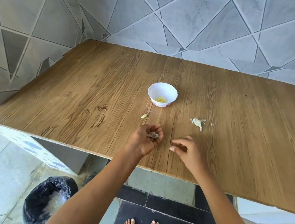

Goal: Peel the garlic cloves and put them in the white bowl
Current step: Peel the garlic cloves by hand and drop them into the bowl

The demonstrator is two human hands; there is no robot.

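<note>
One garlic clove (144,116) is lying at eleven o'clock just beyond my left hand (148,138), which is cupping what seem to be skins (153,135), while my slack, empty right hand (186,149) is hovering farther off.

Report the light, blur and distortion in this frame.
Head view: soft, even daylight, hardly any shadows, and no glare on the wooden table. Head view: the wide-angle lens stretches the table toward the frame's edges. Head view: the white bowl and the garlic skins cupped in the left hand look sharp. The right hand shows slight motion blur at the fingers.
</note>
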